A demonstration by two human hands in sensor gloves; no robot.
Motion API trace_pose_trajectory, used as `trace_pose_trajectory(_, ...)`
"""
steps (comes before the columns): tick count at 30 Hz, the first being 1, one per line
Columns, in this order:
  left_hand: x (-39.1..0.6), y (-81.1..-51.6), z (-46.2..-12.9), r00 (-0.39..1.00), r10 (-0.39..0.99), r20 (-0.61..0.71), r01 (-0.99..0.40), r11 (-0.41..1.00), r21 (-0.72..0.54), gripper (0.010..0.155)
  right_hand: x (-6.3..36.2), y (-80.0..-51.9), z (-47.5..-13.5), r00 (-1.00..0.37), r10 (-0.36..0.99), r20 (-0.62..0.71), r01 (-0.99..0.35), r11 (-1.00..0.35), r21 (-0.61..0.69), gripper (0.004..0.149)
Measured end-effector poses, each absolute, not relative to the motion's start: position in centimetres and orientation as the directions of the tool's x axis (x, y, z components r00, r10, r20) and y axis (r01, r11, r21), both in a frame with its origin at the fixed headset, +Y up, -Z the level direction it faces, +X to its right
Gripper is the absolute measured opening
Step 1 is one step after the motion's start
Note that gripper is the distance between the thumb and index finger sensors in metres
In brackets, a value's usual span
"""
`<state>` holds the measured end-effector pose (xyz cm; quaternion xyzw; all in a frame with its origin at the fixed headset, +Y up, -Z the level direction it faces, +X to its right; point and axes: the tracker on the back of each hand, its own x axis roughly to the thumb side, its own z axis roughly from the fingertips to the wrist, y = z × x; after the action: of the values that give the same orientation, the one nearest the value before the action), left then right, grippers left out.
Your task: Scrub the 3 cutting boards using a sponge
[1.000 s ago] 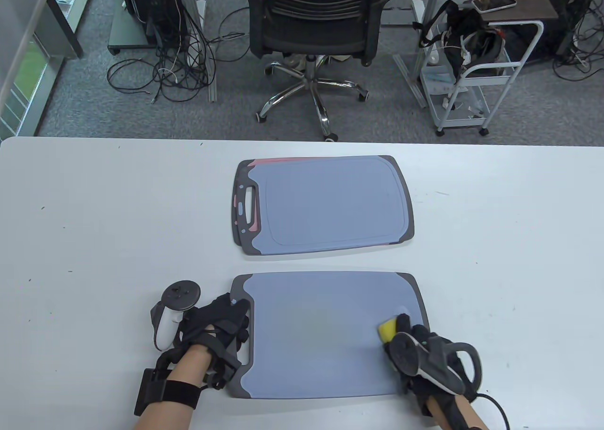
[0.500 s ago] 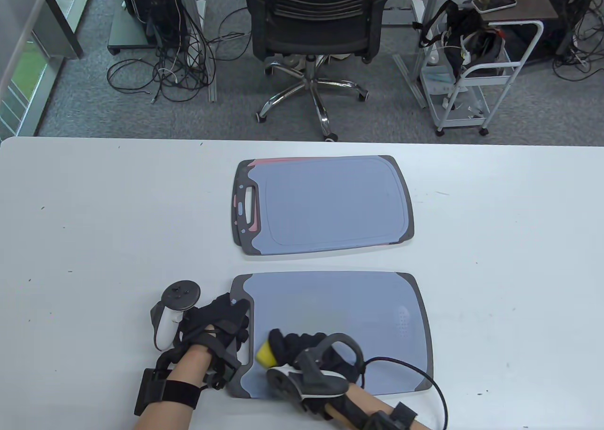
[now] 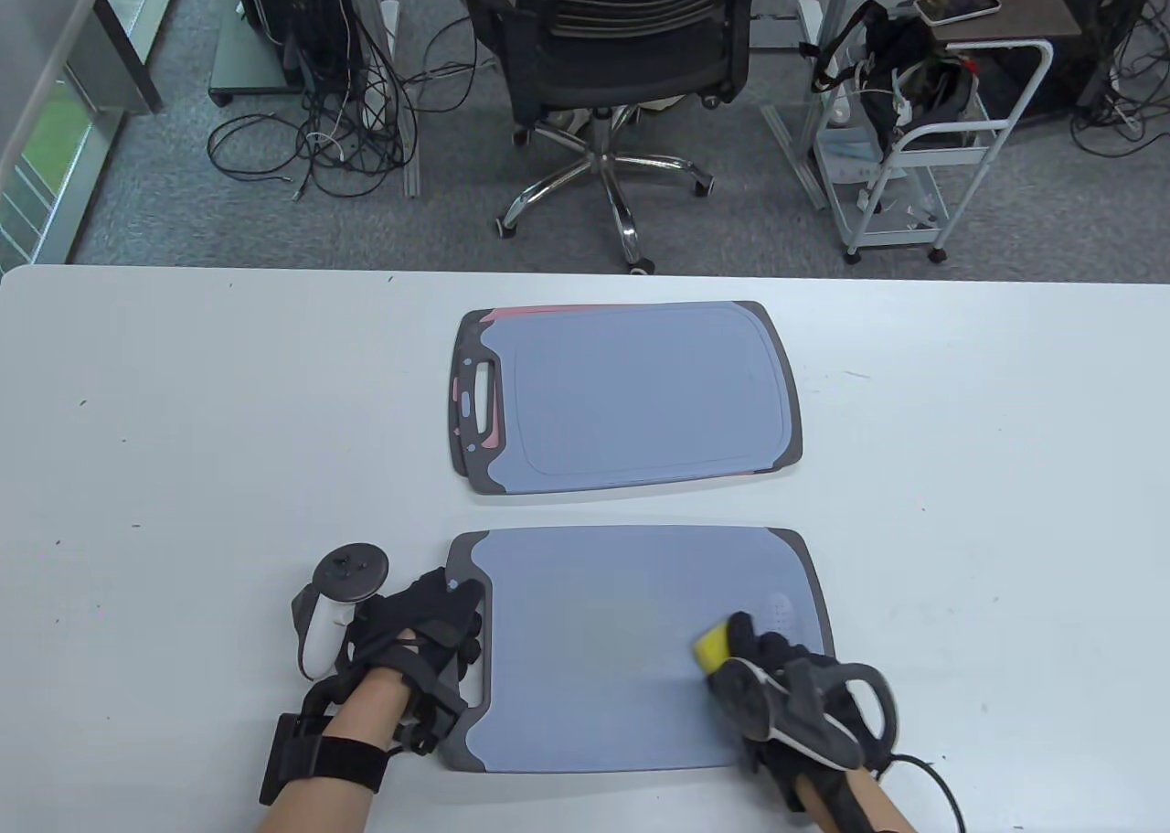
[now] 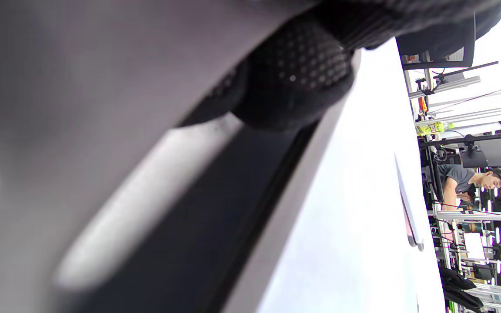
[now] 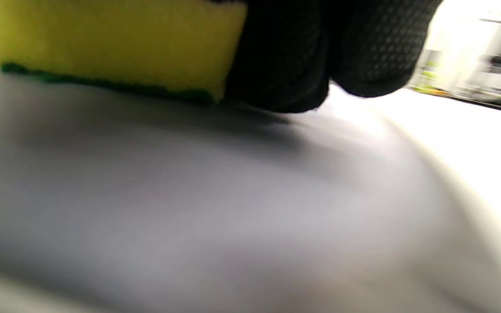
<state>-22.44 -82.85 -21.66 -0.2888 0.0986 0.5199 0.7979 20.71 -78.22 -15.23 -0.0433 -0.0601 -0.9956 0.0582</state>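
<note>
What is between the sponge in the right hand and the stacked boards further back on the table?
Nothing visible. Beyond the sponge lies bare surface of the near board, then a strip of table, then the stacked boards.

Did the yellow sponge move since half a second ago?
Yes. The sponge slid right across the near cutting board, from beside its handle cutout toward its right end.

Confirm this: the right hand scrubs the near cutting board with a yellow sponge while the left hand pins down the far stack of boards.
Not quite. In the table view the left hand rests on the handle end of the near cutting board, not on the far stack, which nobody touches. The rest holds: the right hand presses the yellow sponge onto that near board.
</note>
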Motion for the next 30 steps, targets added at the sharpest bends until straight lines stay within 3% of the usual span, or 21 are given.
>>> trace_pose_trajectory(2, -22.4, -82.8, -21.6, 0.44, 0.773, -0.458, -0.887, 0.292, -0.359, 0.054, 23.7, -78.3, -14.9, -0.998, -0.056, -0.009, 0.055, -0.991, 0.122, 0.072)
trace_pose_trajectory(4, -22.4, -82.8, -21.6, 0.442, 0.772, -0.457, -0.886, 0.295, -0.358, 0.054, 24.1, -78.3, -14.9, -0.999, -0.012, -0.03, 0.008, -0.992, 0.126, 0.072)
trace_pose_trajectory(6, -22.4, -82.8, -21.6, 0.442, 0.772, -0.457, -0.886, 0.295, -0.358, 0.054, 22.3, -78.1, -15.3, -0.995, -0.097, 0.016, 0.098, -0.989, 0.111, 0.072)
trace_pose_trajectory(7, -22.4, -82.8, -21.6, 0.441, 0.772, -0.457, -0.886, 0.294, -0.358, 0.054, 20.3, -77.9, -15.6, -0.981, -0.141, 0.132, 0.155, -0.982, 0.111, 0.072)
trace_pose_trajectory(12, -22.4, -82.8, -21.6, 0.44, 0.772, -0.459, -0.887, 0.292, -0.358, 0.054, 7.3, -77.2, -15.2, -0.875, -0.011, 0.485, 0.065, -0.993, 0.096, 0.074)
trace_pose_trajectory(14, -22.4, -82.8, -21.6, 0.438, 0.772, -0.46, -0.887, 0.29, -0.358, 0.054, 2.1, -76.8, -14.2, -0.782, -0.066, 0.619, 0.119, -0.992, 0.045, 0.074)
trace_pose_trajectory(17, -22.4, -82.8, -21.6, 0.437, 0.773, -0.46, -0.888, 0.288, -0.359, 0.055, -3.6, -76.6, -12.7, -0.661, -0.093, 0.745, 0.119, -0.993, -0.019, 0.073)
trace_pose_trajectory(19, -22.4, -82.9, -21.6, 0.433, 0.776, -0.459, -0.888, 0.28, -0.364, 0.055, -4.9, -76.6, -12.4, -0.65, -0.103, 0.753, 0.124, -0.992, -0.029, 0.073)
trace_pose_trajectory(24, -22.5, -82.9, -21.6, 0.432, 0.775, -0.461, -0.889, 0.28, -0.363, 0.055, 0.2, -76.7, -13.7, -0.74, -0.113, 0.663, 0.138, -0.99, -0.014, 0.072)
trace_pose_trajectory(30, -22.5, -82.8, -21.7, 0.436, 0.773, -0.461, -0.888, 0.285, -0.361, 0.054, 13.9, -77.4, -14.9, -0.946, -0.022, 0.325, 0.06, -0.992, 0.108, 0.072)
